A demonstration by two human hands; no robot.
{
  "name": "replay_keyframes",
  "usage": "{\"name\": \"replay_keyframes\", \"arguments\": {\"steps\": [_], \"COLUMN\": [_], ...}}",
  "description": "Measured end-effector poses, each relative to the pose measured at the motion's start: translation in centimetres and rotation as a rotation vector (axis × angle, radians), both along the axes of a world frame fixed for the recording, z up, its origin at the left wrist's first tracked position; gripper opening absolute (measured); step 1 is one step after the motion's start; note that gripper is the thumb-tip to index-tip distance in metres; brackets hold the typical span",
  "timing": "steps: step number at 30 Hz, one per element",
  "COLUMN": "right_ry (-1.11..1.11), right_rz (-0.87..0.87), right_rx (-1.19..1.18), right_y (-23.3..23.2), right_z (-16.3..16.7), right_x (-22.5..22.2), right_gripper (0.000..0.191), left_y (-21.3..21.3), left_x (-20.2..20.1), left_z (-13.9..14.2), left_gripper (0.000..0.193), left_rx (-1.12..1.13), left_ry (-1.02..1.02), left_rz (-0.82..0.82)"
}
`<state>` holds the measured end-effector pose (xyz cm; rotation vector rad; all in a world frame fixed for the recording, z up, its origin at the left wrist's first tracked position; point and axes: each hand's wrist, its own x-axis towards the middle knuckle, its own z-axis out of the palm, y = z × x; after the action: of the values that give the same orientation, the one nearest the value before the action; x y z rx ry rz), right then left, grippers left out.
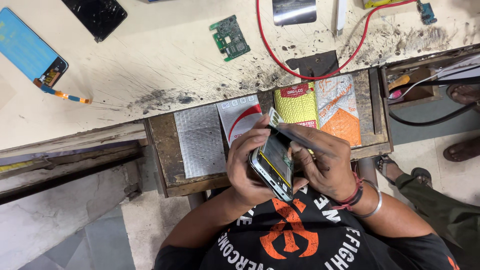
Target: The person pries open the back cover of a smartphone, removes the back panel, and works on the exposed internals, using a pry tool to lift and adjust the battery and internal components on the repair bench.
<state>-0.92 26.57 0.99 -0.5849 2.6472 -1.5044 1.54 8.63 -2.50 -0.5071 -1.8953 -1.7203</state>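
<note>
Head view: opened phone held in both hands above an open drawer.

The scratched tabletop [165, 75] carries a blue display panel [30, 52], a dark screen [97, 15] and a green circuit board [230, 37]. The drawer [165, 150] holds flat packets. Left hand [247, 165] grips the phone [274, 165]; right hand [325, 167] grips its lifted panel [295, 135]. Judged state: phone opened, panel not fully separated.
</note>
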Motion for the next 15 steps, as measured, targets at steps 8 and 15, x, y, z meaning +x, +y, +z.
{"name": "replay_keyframes", "arguments": {"steps": [8, 15], "right_ry": [-0.517, 0.108], "right_rz": [0.474, 0.180], "right_rx": [-0.546, -0.277], "right_y": [4.6, 4.5], "right_z": [2.6, 2.5], "right_x": [-0.2, 2.6], "right_gripper": [0.072, 0.060], "left_y": [-0.9, -1.0], "left_x": [-0.4, -0.6], "left_z": [0.9, 4.1], "left_gripper": [0.070, 0.065], "left_rx": [-0.280, -0.659], "left_ry": [0.160, 0.166], "left_rz": [0.032, -0.069]}}
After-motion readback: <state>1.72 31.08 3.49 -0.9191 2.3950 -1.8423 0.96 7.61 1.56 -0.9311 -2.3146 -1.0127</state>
